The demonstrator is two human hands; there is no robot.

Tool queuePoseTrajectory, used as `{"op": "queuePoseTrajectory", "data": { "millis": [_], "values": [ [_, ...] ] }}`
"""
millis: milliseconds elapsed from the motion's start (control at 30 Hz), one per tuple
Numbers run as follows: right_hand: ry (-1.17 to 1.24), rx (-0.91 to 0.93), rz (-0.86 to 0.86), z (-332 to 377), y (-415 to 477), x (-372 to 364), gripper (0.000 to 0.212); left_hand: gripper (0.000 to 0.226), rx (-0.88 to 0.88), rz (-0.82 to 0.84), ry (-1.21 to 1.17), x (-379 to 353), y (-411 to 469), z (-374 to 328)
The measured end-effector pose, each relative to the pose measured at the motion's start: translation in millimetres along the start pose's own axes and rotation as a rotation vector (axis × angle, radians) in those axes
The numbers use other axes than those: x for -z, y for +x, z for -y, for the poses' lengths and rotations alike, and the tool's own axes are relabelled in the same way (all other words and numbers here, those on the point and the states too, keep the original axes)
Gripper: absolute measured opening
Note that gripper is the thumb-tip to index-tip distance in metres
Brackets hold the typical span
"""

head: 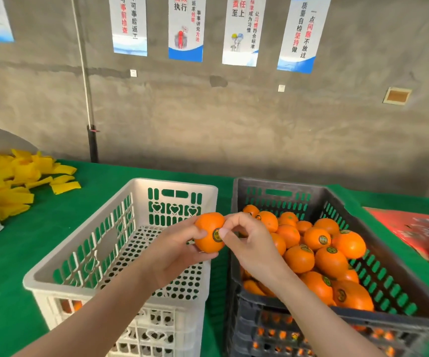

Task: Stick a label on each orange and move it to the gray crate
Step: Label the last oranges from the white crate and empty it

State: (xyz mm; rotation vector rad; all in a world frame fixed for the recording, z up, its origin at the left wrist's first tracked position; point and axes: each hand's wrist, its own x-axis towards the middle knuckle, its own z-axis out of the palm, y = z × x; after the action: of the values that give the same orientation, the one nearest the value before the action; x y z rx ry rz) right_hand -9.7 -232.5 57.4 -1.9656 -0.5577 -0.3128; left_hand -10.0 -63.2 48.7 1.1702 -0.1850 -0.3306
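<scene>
orange [208,233] – labelled, held aloft | gray crate [401,258] – heaped labelled oranges

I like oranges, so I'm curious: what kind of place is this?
Probably a fruit packing room. A gray crate holds labelled oranges, a white crate sits beside it, and work posters hang on the bare wall.

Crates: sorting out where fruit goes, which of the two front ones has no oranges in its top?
The white crate on the left; the gray crate beside it holds labelled oranges.
</scene>
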Motion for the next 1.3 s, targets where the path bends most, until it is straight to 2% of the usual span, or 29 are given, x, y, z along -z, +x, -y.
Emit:
{"op": "queuePoseTrajectory", "data": {
  "millis": [133, 267, 400, 467, 567, 667, 767, 867, 933, 967, 1033, 1067, 1100, 1133, 1167, 1233, 1300],
  "values": [
    [-0.088, 0.107, -0.106, -1, -22, 5, 0.011, 0.032, -0.014, 0.001, 0.019, -16, -7, 8],
    [0.059, 0.028, -0.11, -4, -39, 19, 0.048, 0.033, -0.028, 0.093, 0.036, -35, -8, 17],
    [-0.011, -0.033, -0.003, -12, -49, 39, 0.074, 0.041, -0.056, 0.113, 0.081, -69, 1, 30],
    [-0.08, -0.074, -0.073, -21, -48, 55, 0.082, 0.038, -0.123, 0.03, 0.233, -85, 12, 42],
    [-0.287, -0.181, -0.163, -47, -42, 91, 0.086, 0.038, -0.295, -0.192, 0.798, -94, 26, 61],
    [-0.539, -0.403, -0.154, -81, -39, 131, 0.086, 0.033, -0.378, -0.119, 1.192, -93, 34, 81],
    [-0.728, -0.563, -0.042, -111, -44, 155, 0.086, 0.027, -0.385, -0.116, 1.302, -92, 34, 91],
    [-0.779, -0.636, 0.054, -119, -45, 159, 0.081, 0.024, -0.401, -0.131, 1.3, -93, 33, 90],
    [-0.856, -0.559, -0.005, -109, -45, 155, 0.075, 0.022, -0.41, -0.143, 1.292, -92, 33, 90],
    [-0.874, -0.426, -0.098, -100, -49, 150, 0.067, 0.021, -0.422, -0.148, 1.286, -92, 32, 90],
    [-0.699, -0.01, -0.307, -76, -66, 132, 0.038, 0.019, -0.456, -0.168, 1.277, -94, 29, 92],
    [-0.549, 0.182, -0.326, -65, -80, 120, 0.023, 0.018, -0.476, -0.185, 1.273, -95, 28, 92],
    [-0.418, 0.311, -0.252, -57, -97, 105, 0.013, 0.018, -0.495, -0.202, 1.271, -96, 26, 93],
    [-0.342, 0.354, -0.115, -56, -116, 90, 0.011, 0.017, -0.511, -0.21, 1.271, -97, 25, 93],
    [-0.317, 0.311, 0.062, -62, -133, 75, 0.017, 0.017, -0.522, -0.211, 1.273, -98, 23, 93],
    [-0.423, 0.052, 0.456, -88, -162, 49, 0.026, 0.018, -0.539, -0.217, 1.275, -99, 19, 94],
    [-0.616, -0.323, 0.737, -123, -182, 37, 0.031, 0.02, -0.557, -0.246, 1.259, -100, 12, 95]
  ]
}}
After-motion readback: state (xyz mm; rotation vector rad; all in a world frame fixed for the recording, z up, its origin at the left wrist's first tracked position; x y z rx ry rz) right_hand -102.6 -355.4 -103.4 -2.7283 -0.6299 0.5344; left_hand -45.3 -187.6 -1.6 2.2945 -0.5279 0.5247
